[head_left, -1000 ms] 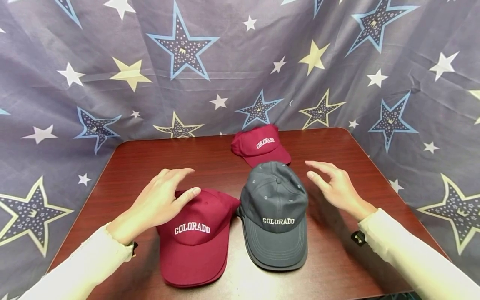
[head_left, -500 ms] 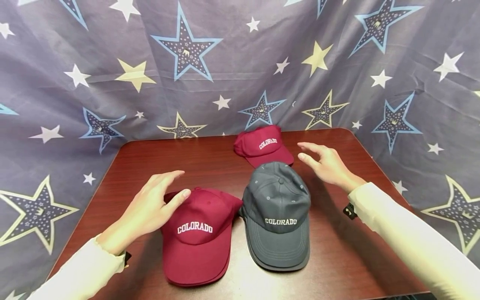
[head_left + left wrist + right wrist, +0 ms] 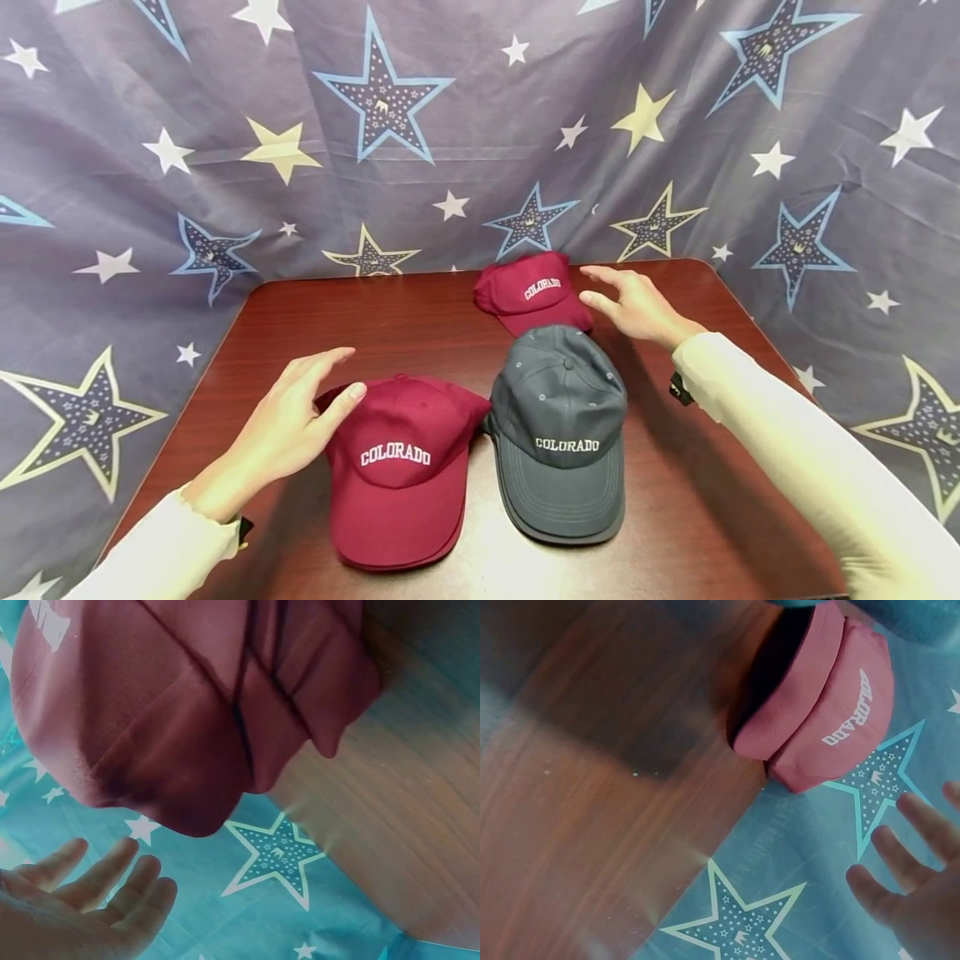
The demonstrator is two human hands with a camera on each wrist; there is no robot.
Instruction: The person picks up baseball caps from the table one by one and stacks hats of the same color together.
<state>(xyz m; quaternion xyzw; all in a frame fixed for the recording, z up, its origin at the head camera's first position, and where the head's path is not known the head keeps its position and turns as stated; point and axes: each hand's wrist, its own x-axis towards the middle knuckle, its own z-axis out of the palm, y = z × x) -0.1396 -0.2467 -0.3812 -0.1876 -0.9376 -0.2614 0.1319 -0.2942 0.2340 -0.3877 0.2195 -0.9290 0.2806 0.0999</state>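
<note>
At the front left of the table lies a maroon cap (image 3: 397, 508) with white COLORADO lettering, seemingly stacked on others of its colour, as the left wrist view shows several layered maroon folds (image 3: 255, 697). My left hand (image 3: 288, 421) hovers at its left side, fingers loosely extended and holding nothing. Right of it sits a dark grey COLORADO cap (image 3: 562, 392) with a doubled brim edge. Behind that, a single-looking maroon cap (image 3: 532, 287) rests near the table's back. Close to its right side is my right hand (image 3: 633, 304), fingers relaxed, with nothing in its grasp.
The brown wooden table (image 3: 360, 317) meets a grey curtain (image 3: 465, 117) printed with stars along its back and sides. The grey cap stands between the front maroon cap and my right forearm (image 3: 780, 433).
My right hand has moved forward and left, from beside the grey cap to beside the back maroon cap. My left hand has drawn slightly left off the front maroon cap. The caps stay put.
</note>
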